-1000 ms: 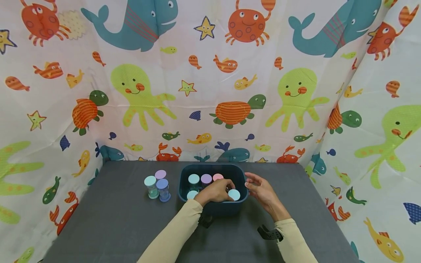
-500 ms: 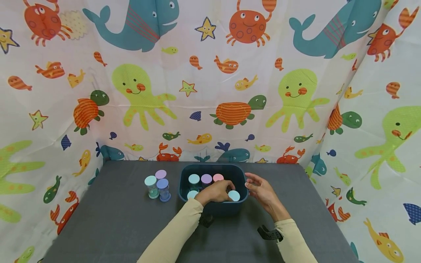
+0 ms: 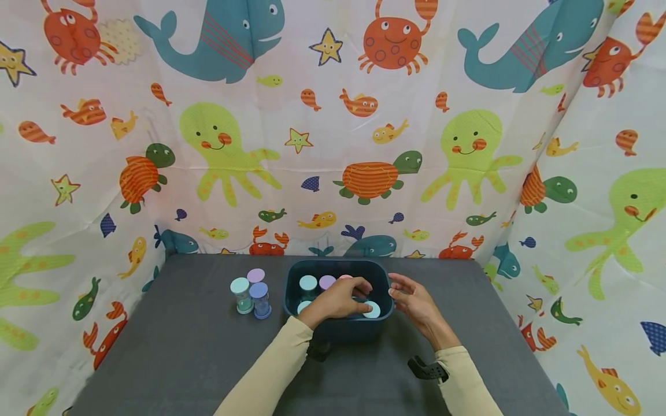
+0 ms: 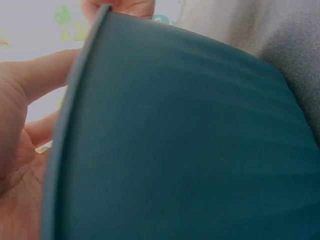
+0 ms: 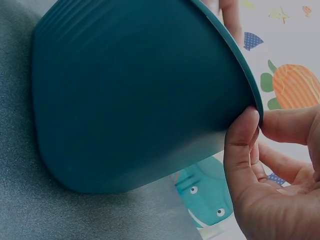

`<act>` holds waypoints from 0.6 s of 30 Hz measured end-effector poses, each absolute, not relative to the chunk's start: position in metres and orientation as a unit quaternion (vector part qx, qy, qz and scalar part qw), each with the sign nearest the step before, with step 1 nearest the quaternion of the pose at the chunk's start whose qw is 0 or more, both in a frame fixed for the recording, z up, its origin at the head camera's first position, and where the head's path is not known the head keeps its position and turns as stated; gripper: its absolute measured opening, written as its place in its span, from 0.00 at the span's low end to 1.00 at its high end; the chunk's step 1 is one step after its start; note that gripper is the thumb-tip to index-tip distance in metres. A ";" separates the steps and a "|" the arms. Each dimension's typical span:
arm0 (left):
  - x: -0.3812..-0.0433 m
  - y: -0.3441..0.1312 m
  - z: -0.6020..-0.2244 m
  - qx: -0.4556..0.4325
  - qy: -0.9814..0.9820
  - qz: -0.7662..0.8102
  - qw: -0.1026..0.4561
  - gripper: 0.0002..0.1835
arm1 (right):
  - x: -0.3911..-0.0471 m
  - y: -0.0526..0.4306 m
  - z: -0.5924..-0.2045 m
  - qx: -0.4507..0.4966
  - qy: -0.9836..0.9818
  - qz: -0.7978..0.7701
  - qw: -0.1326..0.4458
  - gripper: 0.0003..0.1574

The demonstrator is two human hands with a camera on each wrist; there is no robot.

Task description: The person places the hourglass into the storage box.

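Note:
A dark teal plastic bin (image 3: pixel 351 331) stands on the table with several small lidded jars in it. My left hand (image 3: pixel 338 300) reaches over its front rim, fingers and thumb spread apart. The thumb lies beside a jar with a pale aqua lid (image 3: pixel 372 312) at the front right; whether they touch I cannot tell. Behind the hand are an aqua-lidded jar (image 3: pixel 308 282), a purple-lidded jar (image 3: pixel 327 282) and a partly covered pink lid (image 3: pixel 346 277). In the right wrist view, my right hand (image 5: pixel 277 172) pinches the bin's rim between thumb and finger.
Left of the bin, three jars stand close together: one aqua-lidded (image 3: pixel 241 296), one blue-lidded (image 3: pixel 261 300) and one lilac-lidded (image 3: pixel 256 275). A grey cloth (image 3: pixel 198 352) covers the table. A curtain with sea animals (image 3: pixel 322 144) hangs behind and at both sides.
The left hand has shifted slightly left and lifted a little, its thumb and index finger now wider apart. The right hand stays at the bin's right rim.

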State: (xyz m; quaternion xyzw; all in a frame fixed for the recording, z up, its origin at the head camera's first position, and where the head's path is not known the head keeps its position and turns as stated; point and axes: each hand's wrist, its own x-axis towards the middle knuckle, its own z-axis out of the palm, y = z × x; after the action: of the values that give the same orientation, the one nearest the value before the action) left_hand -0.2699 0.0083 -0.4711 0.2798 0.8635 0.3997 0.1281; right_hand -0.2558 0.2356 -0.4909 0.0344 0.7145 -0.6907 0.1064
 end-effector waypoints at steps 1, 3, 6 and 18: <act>-0.269 0.006 -0.470 0.282 0.861 0.404 0.123 0.24 | -0.256 0.235 -0.491 0.036 0.712 -0.693 0.106 0.28; -0.267 0.002 -0.469 0.287 0.858 0.412 0.113 0.22 | -0.256 0.235 -0.492 0.035 0.714 -0.691 0.106 0.29; -0.263 -0.006 -0.466 0.281 0.854 0.427 0.099 0.20 | -0.256 0.235 -0.493 0.038 0.716 -0.689 0.104 0.28; -0.246 -0.043 -0.441 0.244 0.840 0.482 0.055 0.17 | -0.256 0.235 -0.491 0.038 0.719 -0.686 0.101 0.28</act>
State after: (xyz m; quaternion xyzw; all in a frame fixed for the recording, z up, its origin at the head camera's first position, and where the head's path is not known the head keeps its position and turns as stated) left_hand -0.2459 -0.0434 -0.4415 0.2444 0.8397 0.4819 0.0549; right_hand -0.2555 0.2346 -0.4911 0.0380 0.7194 -0.6861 0.1012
